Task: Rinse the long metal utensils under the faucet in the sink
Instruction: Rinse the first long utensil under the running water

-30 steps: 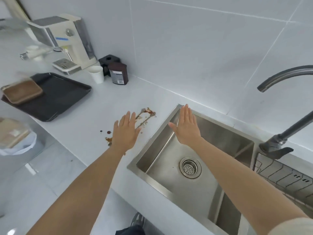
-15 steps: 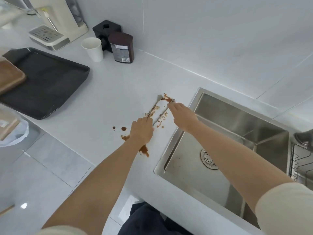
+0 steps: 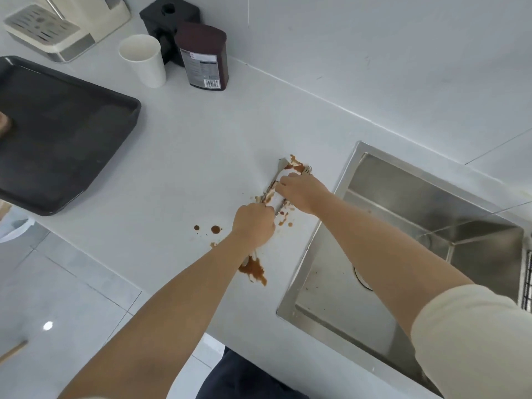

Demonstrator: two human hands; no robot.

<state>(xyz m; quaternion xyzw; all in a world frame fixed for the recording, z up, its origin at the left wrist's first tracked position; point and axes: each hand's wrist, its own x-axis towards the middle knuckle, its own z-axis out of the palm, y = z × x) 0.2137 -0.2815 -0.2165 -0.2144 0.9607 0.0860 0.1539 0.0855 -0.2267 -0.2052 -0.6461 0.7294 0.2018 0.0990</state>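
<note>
Two long metal utensils lie on the white counter just left of the steel sink point(image 3: 316, 240), smeared with brown sauce. One, a spoon-like utensil point(image 3: 277, 175), runs up-left; the other is a fork point(image 3: 307, 170) whose tines show beyond my fingers. My left hand point(image 3: 253, 224) is closed over the lower handle of the spoon-like utensil. My right hand point(image 3: 302, 191) pinches down on the fork's shaft. Most of both handles is hidden under my hands. The faucet is out of view.
Brown sauce spots point(image 3: 253, 272) mark the counter around my hands. A black tray point(image 3: 57, 133) lies far left; a paper cup point(image 3: 145, 60), a dark brown container point(image 3: 203, 57) and a cream coffee machine point(image 3: 57, 27) stand by the wall. A dish rack point(image 3: 526, 280) borders the sink's right side.
A second ago both hands hovered flat and open over the counter and sink. They have dropped onto the utensils and closed on them, and the view has tilted downward.
</note>
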